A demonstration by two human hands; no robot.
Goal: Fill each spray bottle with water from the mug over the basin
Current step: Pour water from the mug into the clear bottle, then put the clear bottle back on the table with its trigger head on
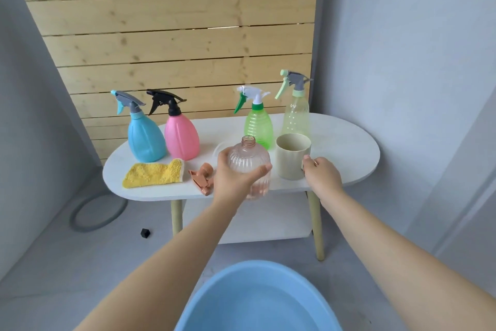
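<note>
On the floor at the far left lies a grey ring [98,212], and near it a small black cube [145,233]. The white oval table [349,148] has a smooth top and pale wooden legs. At its left end stands a blue spray bottle [145,137] with a grey trigger head, and just beside it a pink spray bottle [182,137] with a black head; both are opaque, rounded and upright, with the nozzles pointing left. In front of them lies a yellow cloth [153,173] of fluffy texture, flat on the table. To the right of it a copper-coloured spray head [202,176] lies on its side.

The left hand [233,177] grips the clear pinkish bottle [248,161], with fingers and thumb curled round its ribbed body. This bottle is held upright at the front edge of the table, its long axis vertical, and the open threaded neck points up. Behind it stand a green ribbed spray bottle [258,126] and a taller pale yellow-green one [296,116], both translucent and upright.

The right hand [320,173] holds the handle of the beige mug [292,156], which stands on the table with its mouth upward. Below, in the foreground, the rounded blue plastic basin [257,298] is on the floor.
</note>
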